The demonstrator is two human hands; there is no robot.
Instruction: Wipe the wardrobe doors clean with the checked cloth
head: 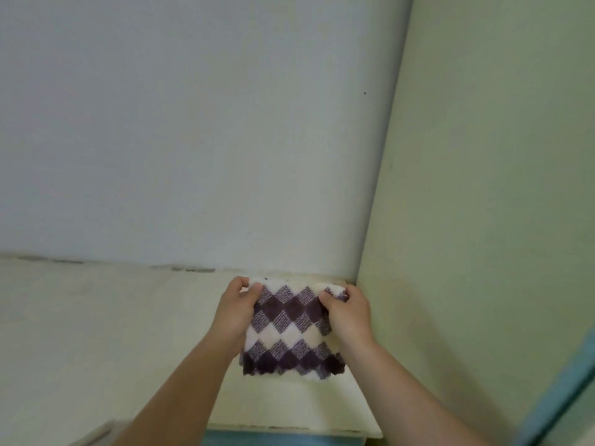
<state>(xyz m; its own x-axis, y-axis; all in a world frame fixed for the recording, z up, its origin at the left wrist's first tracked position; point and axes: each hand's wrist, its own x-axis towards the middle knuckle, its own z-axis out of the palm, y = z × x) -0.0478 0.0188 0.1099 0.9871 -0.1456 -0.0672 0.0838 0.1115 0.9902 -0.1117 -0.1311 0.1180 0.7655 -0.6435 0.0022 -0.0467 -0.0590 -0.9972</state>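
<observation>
Fingers point(254, 289) of both hands curl over the top corners of the cloth point(286, 326), thumbs pinching from the front. The left hand point(236, 312) grips the upper left corner and the right hand point(346, 312) the upper right, the two about level and equally close to the work. Between them the cloth is stretched across, hanging as a near-square sheet with its top edge as the taut axis and its lower edge loose.

The cloth is thick and nubby, like terry, patterned in rows of dark purple, paler purple and cream diamonds. It lies against, or just in front of, a cream panel point(96, 317); contact cannot be confirmed. The panel looks matt and slightly scuffed, and is probably the wardrobe front. The cloth's top edge sits just under the seam point(193, 269) where the panel meets a flat grey surface point(193, 123) above, a line marked by dark smudges. The right hand is just beside the corner where a pale green wall point(483, 188) rises.

With that corner closing off the right, the unwiped run of panel appears to lie to the left and downward from the fingers, so the stroke likely goes that way. A teal strip point(553, 403) crosses the lower right. A tiny dark speck point(364, 93) dots the grey surface.
</observation>
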